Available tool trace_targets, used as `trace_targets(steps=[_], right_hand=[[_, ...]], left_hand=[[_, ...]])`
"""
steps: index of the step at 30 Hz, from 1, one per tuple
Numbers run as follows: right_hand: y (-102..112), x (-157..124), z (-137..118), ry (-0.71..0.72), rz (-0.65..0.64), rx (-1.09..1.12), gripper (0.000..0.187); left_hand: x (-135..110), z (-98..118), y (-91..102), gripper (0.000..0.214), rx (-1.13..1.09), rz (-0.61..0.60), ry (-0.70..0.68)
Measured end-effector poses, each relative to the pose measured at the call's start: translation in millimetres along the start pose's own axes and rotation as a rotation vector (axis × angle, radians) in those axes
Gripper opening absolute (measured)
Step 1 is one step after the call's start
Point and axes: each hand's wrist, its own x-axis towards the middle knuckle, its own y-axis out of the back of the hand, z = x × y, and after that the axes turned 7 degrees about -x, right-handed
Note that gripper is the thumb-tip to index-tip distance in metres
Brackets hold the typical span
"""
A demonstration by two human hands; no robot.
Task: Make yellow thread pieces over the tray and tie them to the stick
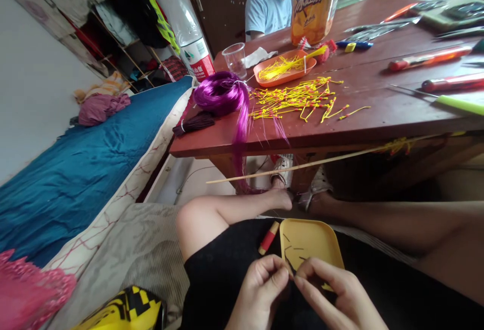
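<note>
- Hands meet low in the view, over the person's lap: left hand (259, 289) and right hand (336, 294), thumb and forefinger tips pressed together.
- The fingers (278, 277) of both hands are closed in a pinch on a thin dark strand (290, 268), too small to make out further.
- The strand is at the near edge of a yellow tray (313, 239) lying on the lap; a few more dark bits lie in the tray.
- A short red and yellow stick (268, 237) lies just beside the tray's left edge, on the black cloth.
- On the tabletop (378, 113), a bundle of purple fibre (223, 93) sits near the left edge, strands hanging over the near edge.
- Loose yellow sticks (298, 99) are scattered beside the bundle; more lie in an orange tray (282, 83) behind them.
- A clear cup (235, 59) and a red-capped bottle (187, 27) stand at the far left corner.
- Another person (266, 9) sits at the far edge.
- A bed (75, 168) with a blue cover runs along the left.
</note>
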Motion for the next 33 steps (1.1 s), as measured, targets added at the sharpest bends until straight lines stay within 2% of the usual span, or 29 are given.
trace_targets(steps=[5, 10, 17, 22, 26, 30, 33], right_hand=[[-1.7, 0.6, 6.4, 0.038, 0.004, 0.012, 0.032], [2.6, 1.9, 4.1, 0.05, -0.073, 0.003, 0.031], [4.9, 2.7, 3.3, 0.064, -0.097, -0.017, 0.029], [3.4, 2.9, 3.7, 0.055, -0.046, -0.007, 0.03], [5.2, 3.6, 1.9, 0.06, -0.104, -0.019, 0.028], [5.2, 3.0, 2.1, 0.074, -0.049, -0.025, 0.028], [5.3, 2.7, 2.8, 0.071, -0.061, -0.034, 0.027]], left_hand=[[-1.6, 0.9, -0.8, 0.033, 0.074, 0.025, -0.023], [0.2, 1.2, 0.6, 0.033, 0.111, 0.026, -0.046], [-0.8, 0.7, 1.2, 0.033, 0.14, 0.015, -0.048], [-1.8, 1.2, 1.3, 0.034, 0.143, 0.04, -0.035], [-2.1, 2.5, 0.1, 0.035, 0.149, 0.055, -0.034], [-2.2, 2.9, -0.9, 0.034, 0.152, 0.054, -0.031], [-1.7, 2.2, 0.5, 0.035, 0.158, 0.04, -0.028]])
